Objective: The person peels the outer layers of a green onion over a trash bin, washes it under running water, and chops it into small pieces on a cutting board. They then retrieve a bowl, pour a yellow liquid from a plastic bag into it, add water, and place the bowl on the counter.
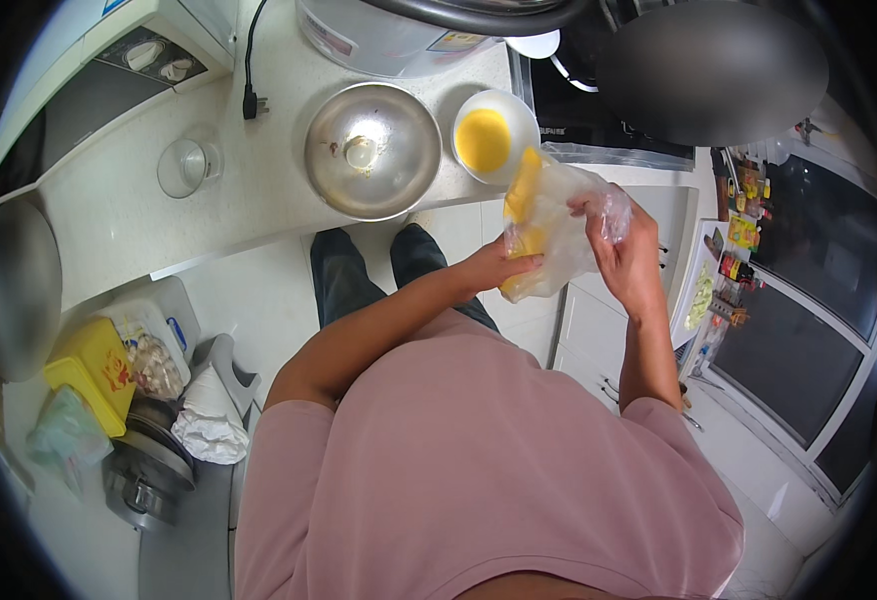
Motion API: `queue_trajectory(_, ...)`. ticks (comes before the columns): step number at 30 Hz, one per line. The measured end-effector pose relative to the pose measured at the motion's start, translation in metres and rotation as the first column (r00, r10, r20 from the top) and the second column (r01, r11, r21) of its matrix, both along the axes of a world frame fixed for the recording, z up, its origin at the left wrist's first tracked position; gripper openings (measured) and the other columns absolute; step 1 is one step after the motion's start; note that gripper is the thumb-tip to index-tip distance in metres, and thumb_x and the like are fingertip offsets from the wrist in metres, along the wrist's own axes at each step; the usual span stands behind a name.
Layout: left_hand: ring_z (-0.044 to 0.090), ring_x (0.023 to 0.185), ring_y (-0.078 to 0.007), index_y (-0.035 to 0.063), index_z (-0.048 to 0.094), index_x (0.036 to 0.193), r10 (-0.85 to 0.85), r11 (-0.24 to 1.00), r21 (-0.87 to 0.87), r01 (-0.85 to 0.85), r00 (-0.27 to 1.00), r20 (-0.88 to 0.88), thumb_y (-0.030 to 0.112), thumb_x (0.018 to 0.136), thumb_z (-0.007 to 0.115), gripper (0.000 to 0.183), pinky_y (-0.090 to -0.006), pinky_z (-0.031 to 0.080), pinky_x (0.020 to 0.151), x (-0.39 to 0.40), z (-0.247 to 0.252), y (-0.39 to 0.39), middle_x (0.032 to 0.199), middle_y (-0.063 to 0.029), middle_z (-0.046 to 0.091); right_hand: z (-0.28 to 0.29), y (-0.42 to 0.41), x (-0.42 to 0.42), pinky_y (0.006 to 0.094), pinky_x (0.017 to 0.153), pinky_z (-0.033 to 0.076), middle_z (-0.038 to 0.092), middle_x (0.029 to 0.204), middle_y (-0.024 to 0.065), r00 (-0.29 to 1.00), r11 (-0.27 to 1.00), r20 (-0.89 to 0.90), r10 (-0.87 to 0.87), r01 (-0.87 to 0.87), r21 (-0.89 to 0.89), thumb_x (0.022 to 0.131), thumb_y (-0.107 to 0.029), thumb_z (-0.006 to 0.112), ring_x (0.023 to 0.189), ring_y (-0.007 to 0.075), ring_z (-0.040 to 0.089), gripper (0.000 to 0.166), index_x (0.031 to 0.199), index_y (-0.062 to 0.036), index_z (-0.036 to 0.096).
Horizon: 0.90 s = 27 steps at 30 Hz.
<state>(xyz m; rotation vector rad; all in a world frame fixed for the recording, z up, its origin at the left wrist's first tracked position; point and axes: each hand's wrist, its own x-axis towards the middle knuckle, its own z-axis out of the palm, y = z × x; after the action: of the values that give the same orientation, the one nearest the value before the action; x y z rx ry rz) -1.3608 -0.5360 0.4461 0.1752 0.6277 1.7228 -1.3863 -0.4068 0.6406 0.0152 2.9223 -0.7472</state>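
My left hand (500, 266) grips the lower side of a clear plastic bag (562, 225) that holds a yellow, powder-like food. The bag's gathered end is bunched in my right hand (626, 251). Yellow contents lie along the bag's left side, and its upper corner reaches the rim of a white bowl (521, 120). Inside that bowl is a round patch of yellow powder or batter (483, 141); which one I cannot tell. Left of it, near the counter's front edge, stands a stainless steel bowl (408, 161) with a little residue at its bottom.
A large pot-like appliance (401, 45) stands behind the bowls. A glass cup (181, 169) and a power plug (250, 103) lie on the counter (258, 195). To the right is a black cooktop (573, 112). At lower left are a yellow box (93, 371) and pot lids (153, 457).
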Motion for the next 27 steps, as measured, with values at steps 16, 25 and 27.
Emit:
queue_trajectory(16, 0.033, 0.14, -0.0229, 0.0129, 0.008, 0.157, 0.172, 0.984, 0.032, -0.176, 0.883, -0.436, 0.011, 0.075, 0.08, 0.109, -0.0369, 0.027, 0.116, -0.038, 0.043, -0.018, 0.151, -0.0091, 0.035, 0.046, -0.017, 0.056, 0.0256, 0.063, 0.044, 0.061, 0.088, 0.0087, 0.955, 0.998, -0.291, -0.064, 0.054, -0.041, 0.09, -0.003, 0.053, 0.069, 0.0166, 0.055, 0.016, 0.098, 0.0023, 0.066)
queue_trajectory(25, 0.041, 0.135, -0.0238, 0.0167, 0.017, 0.157, 0.332, 0.891, -0.003, -0.455, 0.654, -0.68, 0.011, 0.074, 0.076, 0.102, -0.0399, 0.032, 0.113, -0.056, 0.094, -0.117, 0.151, -0.0118, 0.036, 0.056, -0.068, 0.047, 0.0321, 0.065, 0.052, 0.064, 0.096, 0.0182, 0.942, 0.923, -0.326, 0.077, -0.191, -0.334, 0.077, 0.002, 0.059, 0.075, 0.0291, 0.064, 0.025, 0.101, 0.0052, 0.064)
queue_trajectory(27, 0.045, 0.132, -0.0227, 0.0159, 0.022, 0.155, 0.337, 0.802, -0.044, -0.596, 0.512, -0.79, 0.014, 0.077, 0.073, 0.094, -0.039, 0.034, 0.111, -0.057, 0.097, -0.154, 0.148, -0.0112, 0.041, 0.057, -0.088, 0.039, 0.0325, 0.067, 0.051, 0.064, 0.096, 0.018, 0.966, 0.874, -0.245, 0.084, -0.19, -0.447, 0.082, -0.002, 0.057, 0.075, 0.0294, 0.063, 0.022, 0.102, 0.0062, 0.064)
